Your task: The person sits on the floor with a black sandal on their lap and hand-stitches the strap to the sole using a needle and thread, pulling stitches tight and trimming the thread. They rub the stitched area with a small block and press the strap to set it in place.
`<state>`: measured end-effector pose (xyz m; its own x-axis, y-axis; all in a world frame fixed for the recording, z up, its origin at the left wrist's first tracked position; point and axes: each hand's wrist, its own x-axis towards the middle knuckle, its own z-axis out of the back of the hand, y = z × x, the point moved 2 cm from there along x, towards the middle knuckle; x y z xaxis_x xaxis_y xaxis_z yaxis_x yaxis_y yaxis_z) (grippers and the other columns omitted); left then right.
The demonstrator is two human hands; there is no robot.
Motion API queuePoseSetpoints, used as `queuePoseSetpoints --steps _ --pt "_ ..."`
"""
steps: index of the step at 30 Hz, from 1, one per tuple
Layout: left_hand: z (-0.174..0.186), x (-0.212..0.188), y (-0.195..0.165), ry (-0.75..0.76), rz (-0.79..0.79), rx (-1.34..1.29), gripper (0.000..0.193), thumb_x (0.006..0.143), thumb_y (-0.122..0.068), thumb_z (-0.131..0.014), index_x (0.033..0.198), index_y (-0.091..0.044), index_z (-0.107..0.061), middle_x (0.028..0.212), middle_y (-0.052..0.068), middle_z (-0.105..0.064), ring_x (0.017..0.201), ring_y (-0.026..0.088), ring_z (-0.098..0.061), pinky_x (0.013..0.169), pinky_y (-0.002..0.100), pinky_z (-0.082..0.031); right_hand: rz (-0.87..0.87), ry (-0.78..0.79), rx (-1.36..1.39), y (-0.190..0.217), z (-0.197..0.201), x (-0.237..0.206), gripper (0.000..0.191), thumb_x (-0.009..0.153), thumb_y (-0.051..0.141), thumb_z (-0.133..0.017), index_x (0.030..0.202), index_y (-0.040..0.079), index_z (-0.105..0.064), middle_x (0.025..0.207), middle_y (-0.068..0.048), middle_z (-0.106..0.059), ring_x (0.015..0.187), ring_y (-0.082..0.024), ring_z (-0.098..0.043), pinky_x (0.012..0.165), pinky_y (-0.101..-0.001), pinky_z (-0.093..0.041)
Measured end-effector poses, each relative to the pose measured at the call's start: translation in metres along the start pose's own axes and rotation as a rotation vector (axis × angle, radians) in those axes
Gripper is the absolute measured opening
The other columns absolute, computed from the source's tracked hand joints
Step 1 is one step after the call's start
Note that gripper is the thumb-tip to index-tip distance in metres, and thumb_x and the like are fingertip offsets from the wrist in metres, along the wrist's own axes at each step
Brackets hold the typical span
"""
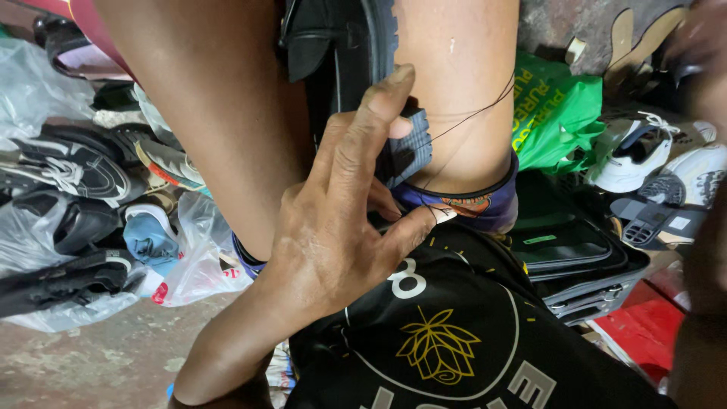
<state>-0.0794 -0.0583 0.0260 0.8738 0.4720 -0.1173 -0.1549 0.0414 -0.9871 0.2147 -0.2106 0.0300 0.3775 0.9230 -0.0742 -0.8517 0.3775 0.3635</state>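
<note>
Shoes [68, 170] piled on the left, a green bag [564, 121] and white sneakers [644, 151] on the right, and our knees crowd the middle. Between them sits the black shoe [356, 53], sole up. Our left hand [341, 220] presses its fingers on the sole, thumb pinching a dark thread [473, 113]. Right hand [700, 45] is blurred; its grip we cannot tell.
</note>
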Motion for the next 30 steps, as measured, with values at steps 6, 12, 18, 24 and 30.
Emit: queuePoseSetpoints --steps 6,12,18,24,30 --pt "-0.004 -0.004 -0.001 -0.008 -0.006 0.001 0.099 0.091 -0.006 -0.089 0.16 -0.004 -0.017 0.163 0.016 -0.035 0.129 0.022 -0.062 0.077 0.021 -0.061 0.44 0.096 -0.069 0.07 -0.052 -0.061 0.038 0.1 0.012 -0.048 0.137 0.001 -0.051 0.105 -0.014 -0.065 0.073 -0.017 -0.06 0.075 -0.0565 -0.051" --pt "0.003 -0.012 -0.004 -0.109 -0.011 0.062 0.069 0.088 0.003 -0.08 0.146 -0.005 -0.044 0.146 0.018 -0.05 0.104 0.02 -0.07 0.071 0.026 -0.062 0.069 0.317 0.647 0.081 -0.058 -0.061 0.036 0.109 0.019 -0.05 0.141 0.002 -0.052 0.092 -0.002 -0.059 0.068 -0.006 -0.057 0.064 -0.0227 -0.048" --pt "0.028 -0.011 0.007 -0.323 -0.021 0.4 0.029 0.095 0.006 -0.071 0.12 -0.009 -0.064 0.114 0.011 -0.066 0.099 0.026 -0.072 0.082 0.035 -0.06 -0.07 0.225 1.166 0.106 -0.039 -0.026 0.04 0.107 0.023 -0.061 0.139 0.002 -0.048 0.09 -0.001 -0.055 0.072 -0.006 -0.047 0.067 -0.0193 -0.039" --pt "0.029 -0.003 0.02 -0.071 -0.039 0.445 0.014 0.093 -0.01 -0.077 0.097 -0.006 -0.065 0.093 0.013 -0.063 0.078 0.034 -0.065 0.068 0.044 -0.051 0.059 0.229 0.681 0.112 -0.069 -0.032 0.087 0.072 0.021 -0.099 0.139 -0.001 -0.046 0.087 0.001 -0.05 0.074 -0.006 -0.046 0.061 -0.02 -0.037" --pt "0.032 -0.014 0.034 -0.244 -0.164 0.508 0.036 0.092 -0.008 -0.079 0.065 -0.007 -0.056 0.063 0.009 -0.047 0.055 0.027 -0.05 0.052 0.041 -0.035 0.125 0.066 0.625 0.119 -0.082 -0.019 0.076 0.075 0.018 -0.104 0.131 0.0 -0.056 0.094 -0.002 -0.059 0.062 -0.002 -0.038 0.054 -0.0172 -0.034"
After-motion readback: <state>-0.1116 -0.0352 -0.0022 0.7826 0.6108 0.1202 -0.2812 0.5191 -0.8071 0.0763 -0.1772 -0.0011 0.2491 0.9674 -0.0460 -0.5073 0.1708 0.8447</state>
